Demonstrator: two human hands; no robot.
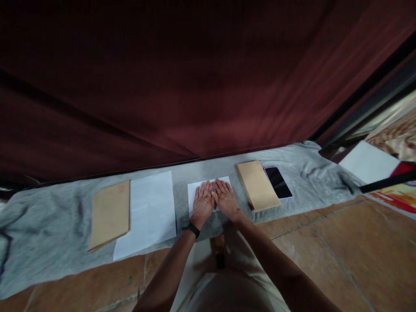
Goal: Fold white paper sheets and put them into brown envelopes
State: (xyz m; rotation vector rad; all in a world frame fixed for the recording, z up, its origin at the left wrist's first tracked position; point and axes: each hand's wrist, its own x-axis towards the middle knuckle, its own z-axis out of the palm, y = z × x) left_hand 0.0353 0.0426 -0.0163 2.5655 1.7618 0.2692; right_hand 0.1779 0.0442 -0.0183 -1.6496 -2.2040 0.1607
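Fingers flat on white paper.

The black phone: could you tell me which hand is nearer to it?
Right. The right hand lies left of the phone, beyond the brown envelopes; the left hand farther left, beside it on the white paper.

White paper, grey cloth, tan envelopes, black phone, maroon curtain

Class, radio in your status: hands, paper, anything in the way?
Left hand, right hand open, flat on white paper. Paper on grey cloth. Brown envelopes, phone apart to its right.
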